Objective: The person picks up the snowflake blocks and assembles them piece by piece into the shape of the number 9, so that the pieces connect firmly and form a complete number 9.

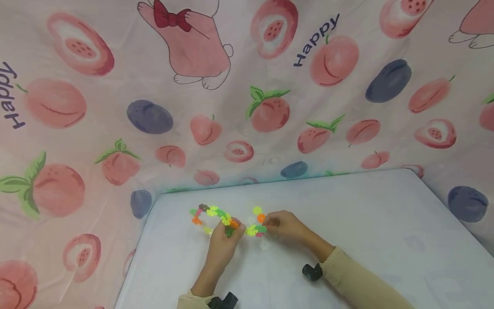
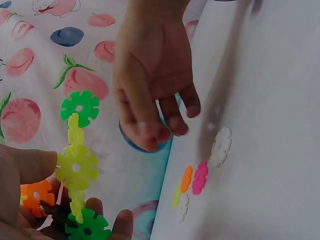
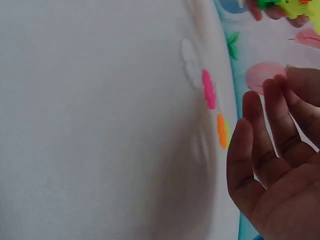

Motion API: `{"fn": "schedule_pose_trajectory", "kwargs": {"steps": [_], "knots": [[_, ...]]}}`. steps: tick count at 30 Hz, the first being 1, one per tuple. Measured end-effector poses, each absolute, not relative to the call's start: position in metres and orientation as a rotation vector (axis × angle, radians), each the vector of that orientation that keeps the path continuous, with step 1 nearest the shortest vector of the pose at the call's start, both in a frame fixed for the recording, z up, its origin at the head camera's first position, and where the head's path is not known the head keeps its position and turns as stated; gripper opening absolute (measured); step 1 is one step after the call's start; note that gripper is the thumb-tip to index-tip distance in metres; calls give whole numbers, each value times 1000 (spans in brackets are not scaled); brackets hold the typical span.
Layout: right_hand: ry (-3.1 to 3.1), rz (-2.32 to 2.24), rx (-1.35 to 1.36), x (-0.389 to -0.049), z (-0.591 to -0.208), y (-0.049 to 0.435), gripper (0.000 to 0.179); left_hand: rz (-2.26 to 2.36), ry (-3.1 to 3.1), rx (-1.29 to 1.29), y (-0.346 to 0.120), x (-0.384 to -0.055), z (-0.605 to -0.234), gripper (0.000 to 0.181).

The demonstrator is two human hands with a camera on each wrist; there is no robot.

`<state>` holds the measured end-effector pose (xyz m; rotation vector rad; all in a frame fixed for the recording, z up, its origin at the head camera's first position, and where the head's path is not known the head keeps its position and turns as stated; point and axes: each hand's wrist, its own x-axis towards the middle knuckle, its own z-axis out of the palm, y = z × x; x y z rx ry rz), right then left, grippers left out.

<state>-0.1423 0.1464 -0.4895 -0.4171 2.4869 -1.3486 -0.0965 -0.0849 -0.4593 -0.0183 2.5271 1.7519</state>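
A curving chain of colourful notched plastic snowflake discs (image 1: 212,210) hangs from my left hand (image 1: 225,240), which pinches it between thumb and fingers. In the left wrist view, yellow discs (image 2: 77,167) and a green end disc (image 2: 80,107) stick up past the thumb, with orange and dark discs lower in the grip. My right hand (image 1: 287,225) hovers just right of the chain's green end. Its fingers (image 3: 265,125) are loosely bent, thumb near the index fingertip, and nothing shows between them.
Several loose discs lie on the white table (image 1: 347,223): a pink one (image 2: 200,178), an orange one (image 2: 187,179), a yellow one and white ones (image 2: 221,146). A fruit-printed cloth (image 1: 231,107) rises behind the table. Black wrist cameras (image 1: 311,272) sit at both sleeves.
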Motion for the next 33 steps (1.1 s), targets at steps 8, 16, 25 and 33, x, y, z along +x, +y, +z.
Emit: {"fn": "schedule_pose_trajectory", "kwargs": {"steps": [8,16,25,33], "knots": [[2597,-997,-533,-141,-499,133,21,1686,2536,-10,-84,-97,-461,31],[2634,-803,-623,-136,-495,129,27,1651,2467,87,-86,-98,-461,61],[2590,-957,-713,-144,-506,141,26,1663,2404,136,-87,-97,-463,85],[2437,-1309,-600,-144,-494,155,17,1647,2432,105,-87,-97,-465,114]]}}
